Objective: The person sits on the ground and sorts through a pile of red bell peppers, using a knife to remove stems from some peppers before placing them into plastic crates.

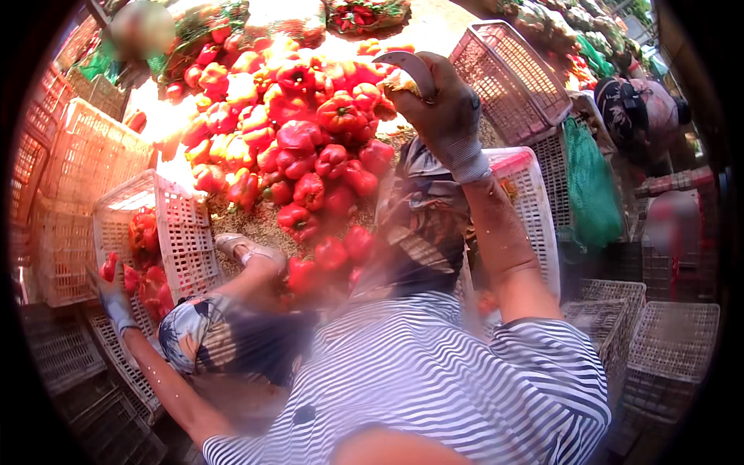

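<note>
My left hand [115, 301], in a pale glove, is at the far left by a white slatted crate [184, 225]. Its fingers are closed around a red bell pepper [108, 266], beside several red peppers [157, 291] lying in that crate. Raised at the upper right of the pile, my gloved right hand [448, 112] grips a knife [415, 70] with a curved blade. A small yellowish scrap [399, 82] shows at its fingers; I cannot tell what it is. A large heap of red bell peppers [298, 136] spreads over the ground before me.
A white crate with a red rim [535, 209] stands by my right forearm. Further off are a pink crate [511, 74] and a green mesh bag [590, 186]. Orange crates [93, 155] are stacked at left; grey crates [673, 341] stand at lower right. Another person [647, 105] is at far right.
</note>
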### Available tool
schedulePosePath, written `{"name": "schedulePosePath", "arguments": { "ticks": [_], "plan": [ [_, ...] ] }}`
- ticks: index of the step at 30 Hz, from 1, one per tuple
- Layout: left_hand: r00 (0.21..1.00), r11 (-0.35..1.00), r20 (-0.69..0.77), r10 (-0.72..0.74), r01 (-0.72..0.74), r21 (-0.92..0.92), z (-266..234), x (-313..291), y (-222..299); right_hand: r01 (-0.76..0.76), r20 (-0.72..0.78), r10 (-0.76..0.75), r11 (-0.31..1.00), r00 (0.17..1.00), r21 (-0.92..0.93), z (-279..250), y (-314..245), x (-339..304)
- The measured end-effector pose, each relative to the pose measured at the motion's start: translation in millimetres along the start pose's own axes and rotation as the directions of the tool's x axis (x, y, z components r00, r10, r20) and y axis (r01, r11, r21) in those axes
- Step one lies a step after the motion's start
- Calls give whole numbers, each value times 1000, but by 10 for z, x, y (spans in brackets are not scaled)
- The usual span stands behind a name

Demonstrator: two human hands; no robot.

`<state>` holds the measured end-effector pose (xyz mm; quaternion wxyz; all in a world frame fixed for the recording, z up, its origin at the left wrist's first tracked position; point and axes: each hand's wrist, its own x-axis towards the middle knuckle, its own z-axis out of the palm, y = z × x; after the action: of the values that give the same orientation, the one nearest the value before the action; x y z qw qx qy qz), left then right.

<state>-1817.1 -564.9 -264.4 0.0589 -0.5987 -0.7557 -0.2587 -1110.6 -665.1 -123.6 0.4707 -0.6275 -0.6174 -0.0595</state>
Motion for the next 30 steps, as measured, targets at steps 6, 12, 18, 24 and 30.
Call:
{"name": "schedulePosePath", "arguments": {
  "ticks": [6,12,18,24,30],
  "plan": [
    [804,698,542,245,241,-674,219,-600,2198,-89,-186,17,919,982,-384,-1491,595,-295],
    [467,686,794,390,428,-588,670,-1221,3108,-32,-492,-169,926,854,-375,-1847,599,49],
    [356,798,837,416,298,-523,1421,-2141,3217,-545,-442,321,435,837,-717,-2413,2486,940],
    [218,864,851,477,-293,-409,1856,-2969,2935,-387,-95,509,505,855,-772,-1733,2612,950],
    [77,673,830,553,-628,-390,2030,-3527,2968,-421,-53,711,353,701,-835,-1682,3920,406]
  ]
}}
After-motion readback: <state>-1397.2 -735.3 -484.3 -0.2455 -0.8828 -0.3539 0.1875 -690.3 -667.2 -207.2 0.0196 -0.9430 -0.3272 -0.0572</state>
